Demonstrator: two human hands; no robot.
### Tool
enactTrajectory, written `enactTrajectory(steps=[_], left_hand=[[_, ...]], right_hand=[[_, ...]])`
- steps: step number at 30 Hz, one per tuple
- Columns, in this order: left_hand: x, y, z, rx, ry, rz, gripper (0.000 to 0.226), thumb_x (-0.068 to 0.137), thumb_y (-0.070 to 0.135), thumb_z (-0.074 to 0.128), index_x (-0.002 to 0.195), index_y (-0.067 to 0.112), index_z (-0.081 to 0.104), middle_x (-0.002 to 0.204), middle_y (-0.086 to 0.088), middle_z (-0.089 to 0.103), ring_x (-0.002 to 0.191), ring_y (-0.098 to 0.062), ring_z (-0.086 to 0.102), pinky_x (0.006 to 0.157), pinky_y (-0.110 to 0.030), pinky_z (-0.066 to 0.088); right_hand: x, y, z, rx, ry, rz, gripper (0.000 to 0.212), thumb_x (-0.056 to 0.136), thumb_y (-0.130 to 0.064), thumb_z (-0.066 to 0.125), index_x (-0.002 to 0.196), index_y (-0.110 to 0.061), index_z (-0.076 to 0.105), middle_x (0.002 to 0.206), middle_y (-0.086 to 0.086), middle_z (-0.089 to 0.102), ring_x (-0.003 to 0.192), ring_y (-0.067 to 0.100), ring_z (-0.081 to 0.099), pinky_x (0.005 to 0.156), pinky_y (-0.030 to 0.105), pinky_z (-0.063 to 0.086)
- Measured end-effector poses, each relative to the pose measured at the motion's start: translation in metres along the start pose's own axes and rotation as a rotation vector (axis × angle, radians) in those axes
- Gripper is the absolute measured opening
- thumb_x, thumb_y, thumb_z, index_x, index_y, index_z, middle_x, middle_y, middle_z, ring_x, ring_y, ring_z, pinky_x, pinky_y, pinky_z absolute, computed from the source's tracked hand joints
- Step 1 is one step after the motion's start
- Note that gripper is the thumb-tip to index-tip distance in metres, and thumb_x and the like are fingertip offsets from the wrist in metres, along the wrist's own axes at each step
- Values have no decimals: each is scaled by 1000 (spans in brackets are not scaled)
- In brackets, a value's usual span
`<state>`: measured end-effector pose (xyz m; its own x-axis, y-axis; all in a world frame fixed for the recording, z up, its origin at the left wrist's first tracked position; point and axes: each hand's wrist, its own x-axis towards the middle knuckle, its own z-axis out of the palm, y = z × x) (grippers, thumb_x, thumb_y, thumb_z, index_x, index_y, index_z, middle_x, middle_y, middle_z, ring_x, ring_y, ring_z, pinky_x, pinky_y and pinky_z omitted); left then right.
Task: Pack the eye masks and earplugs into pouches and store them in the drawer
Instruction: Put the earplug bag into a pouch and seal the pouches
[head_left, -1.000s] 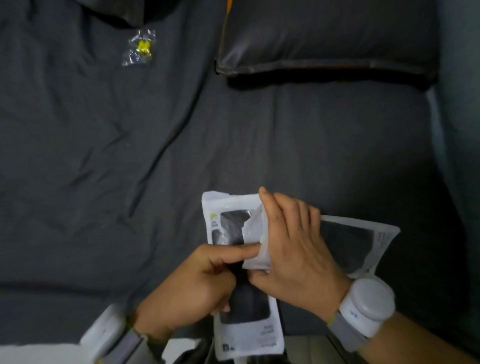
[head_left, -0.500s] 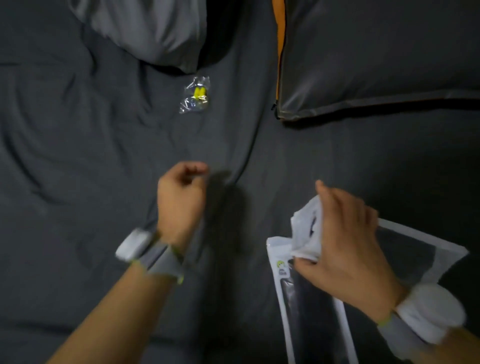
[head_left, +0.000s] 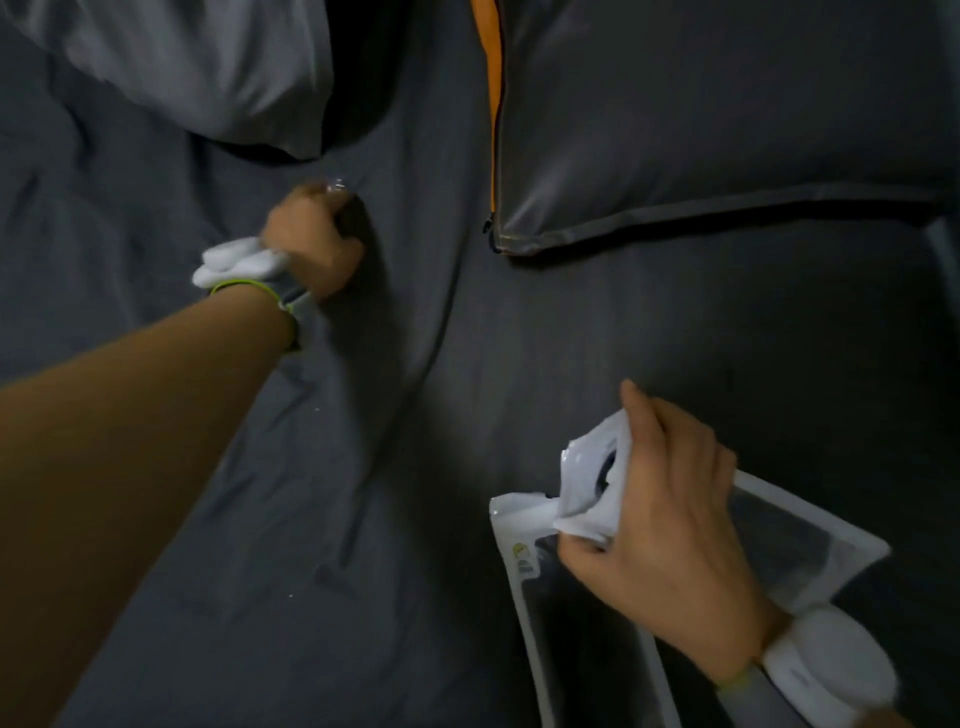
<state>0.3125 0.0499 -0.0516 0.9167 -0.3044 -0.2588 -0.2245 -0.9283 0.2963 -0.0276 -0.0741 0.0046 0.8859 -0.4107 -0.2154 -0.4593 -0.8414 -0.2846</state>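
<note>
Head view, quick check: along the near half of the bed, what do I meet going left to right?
Left forearm → bare dark sheet → pouch lying flat → right hand gripping the open pouch → its far end.

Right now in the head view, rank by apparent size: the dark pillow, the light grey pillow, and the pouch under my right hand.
1. dark pillow
2. light grey pillow, cropped by the frame
3. pouch held by the right hand, partly hidden

A bedroom: dark bedsheet (head_left: 519, 364) and pillows (head_left: 727, 114).
</note>
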Motion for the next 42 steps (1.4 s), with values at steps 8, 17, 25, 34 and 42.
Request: enactTrajectory(steps=[8,17,25,34,42], left_hand=[[-140,35,-33,-1047,-91,-176,23,89,8,69,105,17,55,90,-16,72,75,-25,74,62,-33,61],[-273,80,-18,-958,-340,-139,20,70,12,88,77,24,74,73,-1,73,66,-12,68,70,-39,61],[-274,83,-6,-715,-323,-71,30,60,15,92,68,20,64,67,2,70,59,-14,66,58,-34,57],[-273,90,4,-707,-411,65,23,68,5,83,70,22,68,71,9,71,62,-3,67,61,-20,56],[-259,99,6,-652,-539,60,17,77,17,79,78,24,64,71,5,72,67,-2,68,62,-16,53]], right_hand=[[-5,-7,-12,28,44,-8,113,56,-59,60,150,-9,21,135,8,32,121,28,37,99,55,40],[-25,-13,-9,59,34,-72,126,49,-57,80,150,-9,21,134,6,32,120,24,37,97,53,41],[-40,-11,-15,70,11,-106,111,57,-60,65,148,-9,26,134,6,36,117,22,40,93,49,46],[-43,-1,-11,51,-56,-145,109,58,-63,60,148,-10,26,133,4,36,118,20,40,96,47,44],[-35,1,-7,69,-65,-170,111,58,-61,64,149,-11,24,136,6,36,120,23,42,99,49,44]])
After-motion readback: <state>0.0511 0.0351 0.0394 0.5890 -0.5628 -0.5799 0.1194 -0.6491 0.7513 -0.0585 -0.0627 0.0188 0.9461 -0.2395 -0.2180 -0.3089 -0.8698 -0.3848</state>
